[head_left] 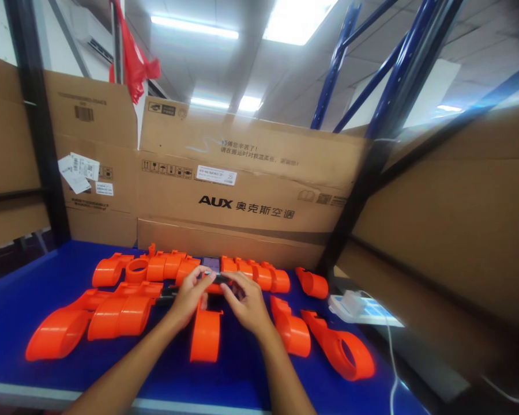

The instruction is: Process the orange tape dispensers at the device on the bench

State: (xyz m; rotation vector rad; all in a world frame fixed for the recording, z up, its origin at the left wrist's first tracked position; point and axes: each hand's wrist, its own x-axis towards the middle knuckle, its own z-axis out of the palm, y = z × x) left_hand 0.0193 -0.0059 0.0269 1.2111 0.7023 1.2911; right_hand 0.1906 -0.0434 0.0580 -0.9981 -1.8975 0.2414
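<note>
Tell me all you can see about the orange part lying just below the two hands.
The orange part looks like glossy moulded plastic, with a rounded, curved body and a flat tab at its far end. It lies on the blue table, pointing away from the person, between the forearms. The left hand and right hand are just above it; contact is unclear.

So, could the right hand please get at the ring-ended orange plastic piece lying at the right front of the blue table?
Probably yes: the orange ring-ended piece lies uncovered beside the right hand, nothing between them.
</note>
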